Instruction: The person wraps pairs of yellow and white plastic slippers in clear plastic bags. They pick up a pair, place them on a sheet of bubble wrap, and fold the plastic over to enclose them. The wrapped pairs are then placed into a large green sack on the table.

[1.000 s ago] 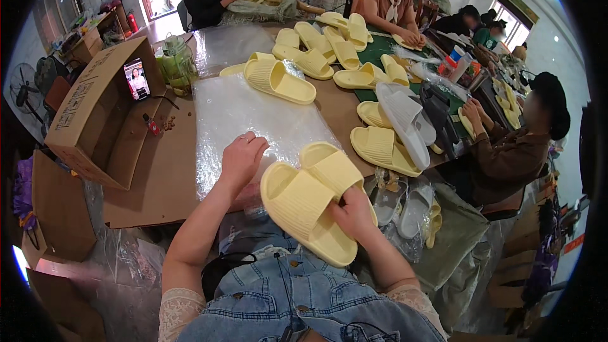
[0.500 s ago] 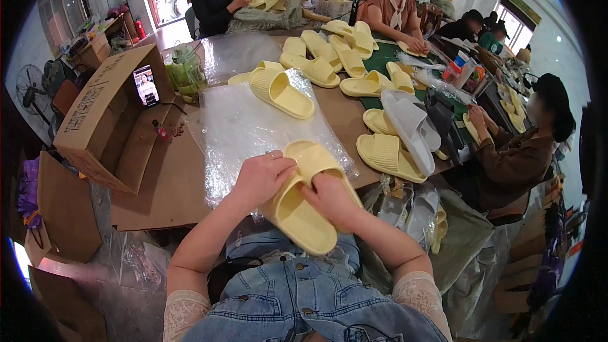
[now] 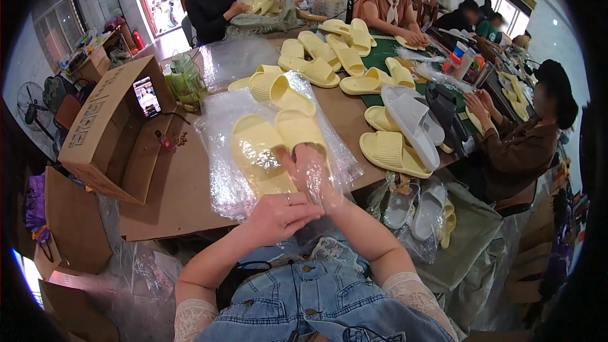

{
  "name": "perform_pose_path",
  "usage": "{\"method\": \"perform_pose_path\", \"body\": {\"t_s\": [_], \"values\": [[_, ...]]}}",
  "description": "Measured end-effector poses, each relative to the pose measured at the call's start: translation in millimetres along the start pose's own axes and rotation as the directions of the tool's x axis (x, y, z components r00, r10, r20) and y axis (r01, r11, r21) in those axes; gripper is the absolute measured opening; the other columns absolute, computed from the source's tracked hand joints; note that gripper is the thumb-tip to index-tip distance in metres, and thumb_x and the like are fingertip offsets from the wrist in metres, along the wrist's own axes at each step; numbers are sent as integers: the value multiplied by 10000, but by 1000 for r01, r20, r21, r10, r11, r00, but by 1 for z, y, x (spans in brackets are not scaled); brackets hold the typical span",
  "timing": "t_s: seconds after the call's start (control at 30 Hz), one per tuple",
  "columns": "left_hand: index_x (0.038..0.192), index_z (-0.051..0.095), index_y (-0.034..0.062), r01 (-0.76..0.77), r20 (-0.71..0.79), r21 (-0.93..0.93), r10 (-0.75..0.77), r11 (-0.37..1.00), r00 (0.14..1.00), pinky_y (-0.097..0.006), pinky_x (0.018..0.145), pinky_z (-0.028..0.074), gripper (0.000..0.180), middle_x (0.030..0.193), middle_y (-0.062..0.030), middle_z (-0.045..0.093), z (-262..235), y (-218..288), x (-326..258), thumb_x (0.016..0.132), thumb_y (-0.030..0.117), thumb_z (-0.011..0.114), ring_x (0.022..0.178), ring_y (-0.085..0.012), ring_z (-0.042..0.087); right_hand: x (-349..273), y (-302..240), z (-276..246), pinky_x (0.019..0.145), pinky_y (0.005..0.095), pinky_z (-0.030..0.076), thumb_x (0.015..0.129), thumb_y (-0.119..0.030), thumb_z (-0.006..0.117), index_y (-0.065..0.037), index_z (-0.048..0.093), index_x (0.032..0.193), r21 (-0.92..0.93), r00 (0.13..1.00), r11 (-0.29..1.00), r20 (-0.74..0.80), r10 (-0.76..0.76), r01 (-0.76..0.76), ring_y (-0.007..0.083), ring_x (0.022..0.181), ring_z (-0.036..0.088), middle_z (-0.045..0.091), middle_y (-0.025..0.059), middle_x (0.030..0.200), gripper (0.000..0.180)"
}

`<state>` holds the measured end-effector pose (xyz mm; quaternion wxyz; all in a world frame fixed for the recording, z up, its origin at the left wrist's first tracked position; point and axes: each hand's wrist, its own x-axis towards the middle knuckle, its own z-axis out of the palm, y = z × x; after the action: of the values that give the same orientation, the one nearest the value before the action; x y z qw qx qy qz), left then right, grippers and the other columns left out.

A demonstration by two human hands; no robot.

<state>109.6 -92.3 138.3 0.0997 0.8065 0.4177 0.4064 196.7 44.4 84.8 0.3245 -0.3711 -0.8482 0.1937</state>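
Observation:
A pair of pale yellow slide slippers (image 3: 255,145) lies side by side within a clear plastic bag, on top of a stack of clear bags (image 3: 218,183). My right hand (image 3: 311,174) reaches into the bag and grips the slippers near their inner edges, partly veiled by glossy film. Beside my right wrist, my left hand (image 3: 282,216) is closed, its fingers pressed together at the bag's mouth on the film's edge. Just beyond, another yellow slipper pair (image 3: 288,96) rests on the far end of the stack.
Several yellow slippers (image 3: 348,57) are spread over the table's far side, with a white slipper (image 3: 408,123) at right. An open cardboard box (image 3: 114,130) holding a phone (image 3: 147,97) stands left, near a green jug (image 3: 185,77). Co-workers sit around the table.
The slippers have moved forward from the table's near edge into the clear bag, my right hand with them. My left hand has let go of them and moved back to the bag's mouth.

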Motion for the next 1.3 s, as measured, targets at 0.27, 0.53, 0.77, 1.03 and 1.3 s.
{"method": "perform_pose_path", "body": {"t_s": [0.27,0.53,0.77,1.03,1.3], "values": [[1021,737,140,27,79,101,-35,995,996,-334,580,509,218,775,-43,639,0,-12,-2,803,142,752,654,-244,628,44,91,78,681,406,534,983,-302,550,-12,605,1002,243,967,969,-229,109,-52,321,797,658,635,200,971,296],[1145,688,114,176,-100,244,-156,954,983,-449,1023,421,483,1265,-127,595,-20,-71,0,704,254,828,1181,-351,529,36,44,34,728,454,555,951,-284,559,-5,611,1016,-197,984,964,-60,170,-179,358,874,675,649,212,974,291],[1272,618,81,251,-244,406,-161,879,956,-463,1115,339,536,1474,-153,460,-3,-156,-18,793,280,752,1350,-359,427,37,72,71,630,469,534,948,-353,575,-9,606,932,-177,956,982,-293,3,-57,380,728,666,654,219,817,346],[1252,644,72,363,-354,187,-283,913,892,-427,1101,377,490,1475,-178,466,14,-159,-31,772,118,734,1334,-353,463,37,70,73,566,465,533,886,-399,641,-29,626,872,-136,922,979,-377,91,-152,372,625,657,665,184,748,371],[1204,676,98,372,-406,173,-278,912,871,-427,1064,418,424,1441,-151,510,18,-166,-33,787,134,745,1280,-346,512,38,75,78,544,451,530,866,-389,663,-45,629,861,-131,897,981,-437,70,-141,350,616,661,670,157,743,346]]}}
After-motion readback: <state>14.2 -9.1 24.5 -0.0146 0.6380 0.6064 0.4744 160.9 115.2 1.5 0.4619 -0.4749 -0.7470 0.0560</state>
